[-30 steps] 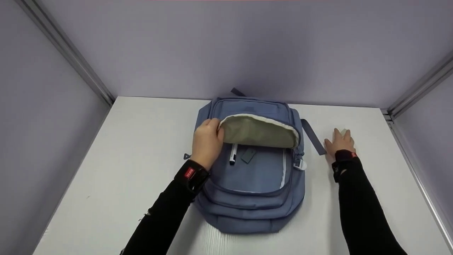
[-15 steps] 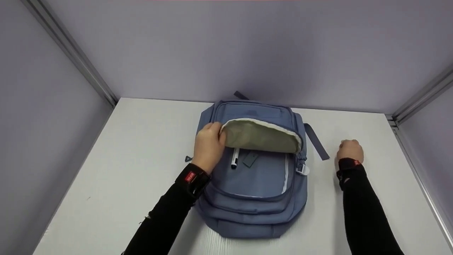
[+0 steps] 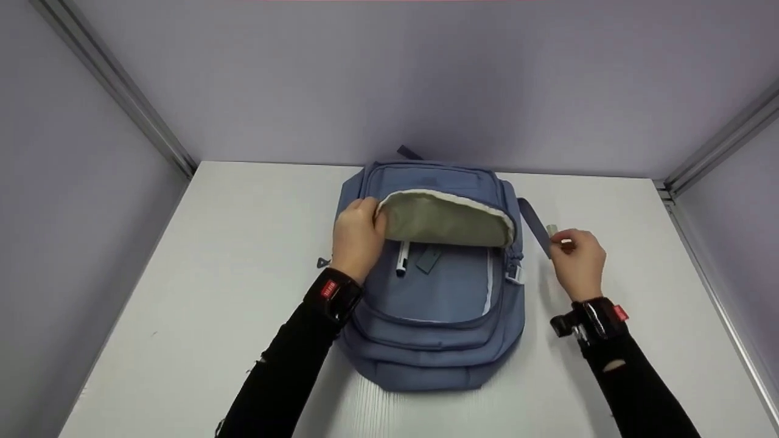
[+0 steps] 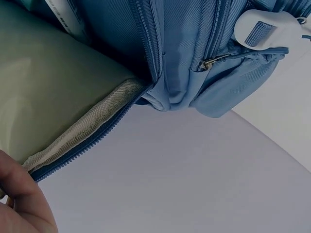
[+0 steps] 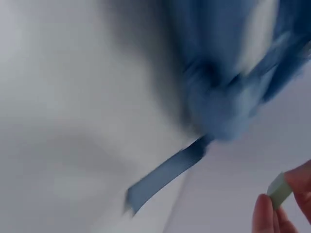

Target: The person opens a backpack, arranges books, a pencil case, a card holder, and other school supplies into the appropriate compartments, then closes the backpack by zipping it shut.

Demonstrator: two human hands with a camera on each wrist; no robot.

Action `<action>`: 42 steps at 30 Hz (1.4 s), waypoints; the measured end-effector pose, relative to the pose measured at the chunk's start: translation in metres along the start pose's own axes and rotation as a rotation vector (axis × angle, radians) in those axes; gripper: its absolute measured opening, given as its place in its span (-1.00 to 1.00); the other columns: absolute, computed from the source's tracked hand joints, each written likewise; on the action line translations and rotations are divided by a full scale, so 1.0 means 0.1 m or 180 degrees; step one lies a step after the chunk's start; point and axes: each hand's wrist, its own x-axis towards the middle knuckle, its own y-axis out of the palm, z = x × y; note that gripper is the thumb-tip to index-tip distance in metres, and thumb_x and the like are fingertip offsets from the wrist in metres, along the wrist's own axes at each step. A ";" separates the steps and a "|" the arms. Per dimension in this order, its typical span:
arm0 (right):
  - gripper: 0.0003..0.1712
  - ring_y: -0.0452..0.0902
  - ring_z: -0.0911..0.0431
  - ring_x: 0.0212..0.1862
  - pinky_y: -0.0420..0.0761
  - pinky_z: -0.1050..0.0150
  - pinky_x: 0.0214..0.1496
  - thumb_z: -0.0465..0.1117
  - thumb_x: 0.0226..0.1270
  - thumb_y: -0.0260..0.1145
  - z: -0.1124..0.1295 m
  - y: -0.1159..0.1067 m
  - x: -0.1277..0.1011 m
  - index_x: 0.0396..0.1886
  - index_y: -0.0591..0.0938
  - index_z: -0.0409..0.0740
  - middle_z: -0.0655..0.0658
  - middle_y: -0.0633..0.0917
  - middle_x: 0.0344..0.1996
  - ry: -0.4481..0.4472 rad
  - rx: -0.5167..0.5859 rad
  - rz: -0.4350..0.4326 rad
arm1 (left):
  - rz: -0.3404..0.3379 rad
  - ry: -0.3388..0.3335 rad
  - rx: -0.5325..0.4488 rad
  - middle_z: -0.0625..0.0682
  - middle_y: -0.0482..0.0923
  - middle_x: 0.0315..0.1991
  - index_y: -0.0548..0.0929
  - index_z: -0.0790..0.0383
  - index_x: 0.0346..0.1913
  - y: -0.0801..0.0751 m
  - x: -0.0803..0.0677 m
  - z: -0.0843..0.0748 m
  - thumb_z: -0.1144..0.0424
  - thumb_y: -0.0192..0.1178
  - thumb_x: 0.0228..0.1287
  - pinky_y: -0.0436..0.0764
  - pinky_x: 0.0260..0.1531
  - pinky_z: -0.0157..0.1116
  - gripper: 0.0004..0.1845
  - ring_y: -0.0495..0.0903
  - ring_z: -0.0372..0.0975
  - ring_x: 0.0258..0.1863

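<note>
Pinching eraser (image 3: pixel 552 230), right hand (image 3: pixel 577 263).

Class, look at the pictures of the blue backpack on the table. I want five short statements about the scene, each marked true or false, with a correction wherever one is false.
1. The left hand holds the open flap of the backpack. True.
2. The right hand lies flat and empty on the table. False: it pinches a small pale green block between its fingertips.
3. A pen with a white barrel sits inside the open pocket. True.
4. The backpack stands upright against the wall. False: it lies flat on the table.
5. The loose strap lies on the backpack's left-hand side. False: it lies beside the right hand.
</note>
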 end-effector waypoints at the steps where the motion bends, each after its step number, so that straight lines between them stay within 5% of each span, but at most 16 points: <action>1: -0.87 0.56 0.33 -0.33 0.38 0.63 -0.23 -0.46 0.12 0.24 0.09 -0.03 -0.10 -0.35 0.69 -0.37 -0.33 0.68 -0.31 -0.0072 0.0132 -0.0064 | 0.0008 -0.0020 -0.0004 0.22 0.63 -0.42 0.62 0.36 -0.35 0.00 0.01 0.00 0.35 0.22 0.30 0.62 -0.31 -0.03 -0.89 0.69 0.06 -0.36; 4: -0.89 0.45 0.55 -0.33 0.42 0.75 -0.23 -0.54 0.09 0.28 0.35 -0.09 -0.38 -0.39 0.68 -0.38 -0.31 0.67 -0.33 -0.0510 0.0564 -0.0174 | 0.0022 -0.0076 -0.0013 0.24 0.64 -0.40 0.63 0.37 -0.35 0.01 0.03 0.01 0.36 0.22 0.28 0.62 -0.28 -0.01 -0.89 0.70 0.09 -0.33; 8: -0.79 0.56 0.34 -0.30 0.50 0.70 -0.19 -0.64 -0.04 0.29 0.64 0.00 -0.64 -0.43 0.65 -0.33 -0.27 0.66 -0.31 -0.1405 0.0874 0.0126 | 0.0014 -0.0123 -0.0043 0.24 0.65 -0.39 0.64 0.38 -0.34 0.01 0.04 0.03 0.37 0.22 0.28 0.63 -0.26 -0.01 -0.89 0.70 0.10 -0.32; 13: -0.72 0.59 0.06 -0.26 0.58 0.37 -0.19 -0.59 -0.09 0.38 0.83 0.28 -0.78 -0.43 0.62 -0.19 -0.19 0.64 -0.26 -0.2373 0.0542 0.0653 | 0.0035 -0.0150 -0.0083 0.24 0.66 -0.37 0.65 0.38 -0.32 0.00 0.05 0.04 0.38 0.21 0.28 0.64 -0.26 -0.04 -0.90 0.69 0.08 -0.32; 17: -0.77 0.61 0.01 -0.22 0.63 0.16 -0.16 -0.51 0.00 0.44 0.87 0.43 -0.79 -0.42 0.62 -0.15 -0.15 0.64 -0.28 -0.2641 0.0152 0.1059 | 0.0047 -0.0135 -0.0133 0.24 0.66 -0.36 0.66 0.39 -0.30 0.01 0.06 0.06 0.39 0.20 0.29 0.65 -0.27 -0.06 -0.91 0.70 0.07 -0.32; 21: -0.87 0.62 0.03 -0.23 0.64 0.16 -0.16 -0.41 0.14 0.43 0.87 0.48 -0.76 -0.40 0.65 -0.14 -0.11 0.64 -0.30 -0.2520 -0.0188 0.1579 | 0.0024 -0.0113 -0.0169 0.24 0.66 -0.36 0.66 0.38 -0.29 0.01 0.03 0.08 0.40 0.19 0.29 0.65 -0.28 -0.07 -0.91 0.69 0.05 -0.32; 24: -0.91 0.61 0.04 -0.20 0.63 0.14 -0.15 -0.35 0.18 0.44 0.84 0.46 -0.77 -0.36 0.67 -0.13 -0.11 0.65 -0.27 -0.2508 -0.0201 0.1617 | 0.0032 -0.0051 -0.0214 0.22 0.66 -0.35 0.66 0.36 -0.30 -0.01 -0.05 0.11 0.41 0.20 0.29 0.65 -0.29 -0.09 -0.92 0.69 0.01 -0.33; 31: -0.93 0.55 0.07 -0.35 0.52 0.31 -0.20 -0.42 0.06 0.38 0.64 0.29 -0.74 -0.44 0.66 -0.24 -0.13 0.67 -0.45 -0.2526 0.0928 0.0284 | 0.0170 0.0229 -0.0309 0.19 0.67 -0.29 0.67 0.35 -0.19 -0.03 -0.50 0.24 0.47 0.21 0.20 0.67 -0.29 -0.15 -0.87 0.69 -0.07 -0.31; 34: -0.95 0.51 0.23 -0.43 0.47 0.49 -0.25 -0.47 0.06 0.28 0.54 0.19 -0.66 -0.52 0.64 -0.32 -0.18 0.63 -0.58 -0.2123 0.1302 -0.0185 | 0.0275 0.0362 -0.0273 0.17 0.69 -0.20 0.68 0.33 -0.14 -0.02 -0.74 0.34 0.50 0.23 0.12 0.69 -0.19 -0.15 -0.78 0.71 -0.05 -0.21; 37: -0.93 0.45 0.49 -0.43 0.43 0.65 -0.26 -0.52 0.08 0.26 0.46 0.13 -0.53 -0.51 0.64 -0.36 -0.23 0.64 -0.61 -0.1601 0.1203 -0.0332 | 0.0356 0.0507 -0.0231 0.17 0.68 -0.07 0.68 0.31 -0.09 0.01 -0.96 0.45 0.50 0.26 0.08 0.67 -0.01 -0.13 -0.72 0.70 -0.01 -0.04; 42: -0.84 0.39 0.59 -0.37 0.41 0.66 -0.27 -0.33 0.33 0.25 0.40 0.18 -0.21 -0.27 0.66 -0.38 -0.31 0.72 -0.39 -0.0450 0.0639 0.0406 | 0.0353 0.0655 -0.0177 0.20 0.63 0.07 0.66 0.30 -0.03 0.06 -1.22 0.56 0.44 0.36 0.11 0.61 0.11 -0.08 -0.68 0.60 0.04 0.09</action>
